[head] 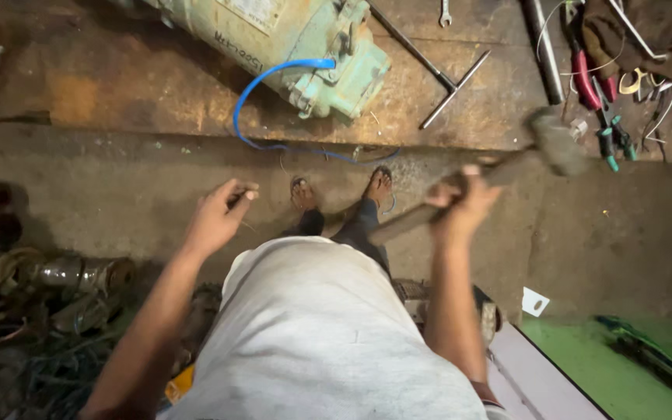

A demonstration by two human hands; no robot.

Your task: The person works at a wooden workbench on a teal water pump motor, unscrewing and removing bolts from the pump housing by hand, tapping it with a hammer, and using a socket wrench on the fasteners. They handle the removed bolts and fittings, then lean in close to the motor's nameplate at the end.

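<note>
Head view: one camera looking straight down over a pale shirt to two sandalled feet on a grimy floor (118, 194).
Right hand (460, 204): grip closed around the wooden handle of one hammer (499, 167) — the head is blurred, raised out to the right above the floor.
Left hand (218, 218): grip pinched shut on one small dark object, too small to name, held left of the feet.
Motor (289, 39): one pale green housing lying on the rusty plate at top, well ahead of the feet.
Hose (274, 101): one blue loop curling from the motor down to the floor.
T-handle wrench (437, 74): one, just right of the motor.
Pliers (589, 78): one red-handled pair at top right — green-handled tools (612, 144) lie beside them, count unclear.
</note>
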